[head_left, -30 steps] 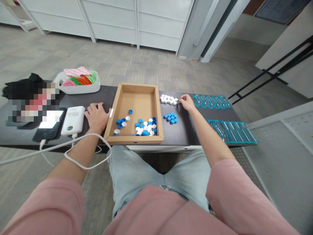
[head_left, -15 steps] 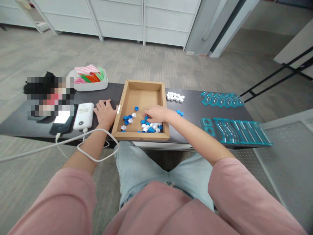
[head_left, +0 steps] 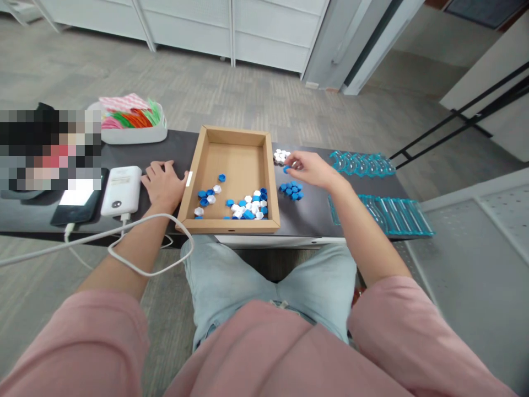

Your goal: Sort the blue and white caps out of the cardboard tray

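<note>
My right hand (head_left: 308, 168) is to the right of the cardboard tray (head_left: 271, 182), its fingers pinching a blue hexagonal piece (head_left: 286, 169) above the dark table. Just below that hand sits a cluster of blue hexagonal pieces (head_left: 291, 190); a group of white hexagonal pieces (head_left: 281, 156) lies behind, partly hidden by the fingers. Inside the tray, mixed white and blue pieces (head_left: 249, 206) are heaped at the near right, with several more scattered at the left. My left hand (head_left: 163, 184) rests with spread fingers on the table, its thumb against the tray's left side.
Left of my left hand lie a white power bank (head_left: 121, 190) with cables and a phone (head_left: 78, 198). A white basket (head_left: 134, 136) of colourful strips stands behind them. Clear teal plastic parts (head_left: 363, 164) and ribbed teal pieces (head_left: 399, 215) lie at the right.
My right hand has lifted out of the tray and moved right, over the table, with a blue piece in its fingers. My left hand stays by the tray. The view has shifted slightly.
</note>
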Available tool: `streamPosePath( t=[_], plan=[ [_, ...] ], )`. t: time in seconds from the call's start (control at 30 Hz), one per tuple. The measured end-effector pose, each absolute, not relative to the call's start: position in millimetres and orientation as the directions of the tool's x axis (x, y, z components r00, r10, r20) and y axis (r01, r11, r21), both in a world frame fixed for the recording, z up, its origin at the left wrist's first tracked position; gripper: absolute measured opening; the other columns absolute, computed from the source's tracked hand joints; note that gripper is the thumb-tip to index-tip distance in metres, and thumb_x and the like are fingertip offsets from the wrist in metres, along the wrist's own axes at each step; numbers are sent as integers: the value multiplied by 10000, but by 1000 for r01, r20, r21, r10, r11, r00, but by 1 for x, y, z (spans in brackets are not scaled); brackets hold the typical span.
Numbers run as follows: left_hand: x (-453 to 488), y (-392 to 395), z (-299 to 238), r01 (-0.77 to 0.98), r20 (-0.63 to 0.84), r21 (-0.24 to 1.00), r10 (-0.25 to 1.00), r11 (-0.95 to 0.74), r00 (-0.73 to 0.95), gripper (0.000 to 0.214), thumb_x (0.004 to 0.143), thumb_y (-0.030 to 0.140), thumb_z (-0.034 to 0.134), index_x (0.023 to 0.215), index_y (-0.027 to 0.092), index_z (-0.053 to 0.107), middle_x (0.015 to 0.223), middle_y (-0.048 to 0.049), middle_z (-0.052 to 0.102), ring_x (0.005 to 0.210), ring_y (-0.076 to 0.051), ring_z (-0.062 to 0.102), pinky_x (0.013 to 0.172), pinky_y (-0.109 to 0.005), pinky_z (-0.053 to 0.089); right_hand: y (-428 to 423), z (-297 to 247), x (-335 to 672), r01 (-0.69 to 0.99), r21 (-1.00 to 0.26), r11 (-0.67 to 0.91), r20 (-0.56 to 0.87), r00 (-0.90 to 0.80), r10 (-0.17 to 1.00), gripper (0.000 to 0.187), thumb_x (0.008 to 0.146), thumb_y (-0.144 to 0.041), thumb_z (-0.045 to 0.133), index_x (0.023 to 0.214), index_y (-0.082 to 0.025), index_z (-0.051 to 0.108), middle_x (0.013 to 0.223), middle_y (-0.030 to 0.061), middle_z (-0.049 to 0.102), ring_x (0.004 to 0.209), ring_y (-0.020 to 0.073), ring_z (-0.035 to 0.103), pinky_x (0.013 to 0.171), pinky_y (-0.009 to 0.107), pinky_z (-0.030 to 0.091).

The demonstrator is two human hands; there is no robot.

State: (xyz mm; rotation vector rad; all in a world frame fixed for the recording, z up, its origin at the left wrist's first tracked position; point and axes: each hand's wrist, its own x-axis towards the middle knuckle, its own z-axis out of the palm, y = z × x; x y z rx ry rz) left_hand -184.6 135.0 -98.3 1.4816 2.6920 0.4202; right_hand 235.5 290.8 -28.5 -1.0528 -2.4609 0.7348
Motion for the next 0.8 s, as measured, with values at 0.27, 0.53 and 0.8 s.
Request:
streamPosePath(
  t=[0.27,0.53,0.8],
  plan=[
    [-186,138,-101,811,92,248,820,530,-565,696,1176,410,521,1743,13,597,1769,-346,479,1571,-538,442,1337,-664,346,262,-73,328,672,-660,336,-62,-495,867,270,823,-180,872,1056,-271,772,979,102,880,840,270,799,868,467,636],
    [-185,137,-96,800,58,254,817,543,-573,711,1188,419,485,1757,2,580,1786,-362,456,1606,-541,439,1345,-662,339,243,-58,310,623,-632,461,198,-446,873,300,935,-184,764,1229,-234,786,1255,138,849,955,264,799,969,458,653],
    [-180,135,-90,799,43,243,817,550,-575,700,1201,407,512,1771,3,550,1785,-363,452,1595,-525,428,1333,-633,325,199,-38,168,468,-437,768,49,-840,540,229,1110,-168,721,1293,-210,853,1312,117,857,1173,287,784,1022,390,536]
  ],
)
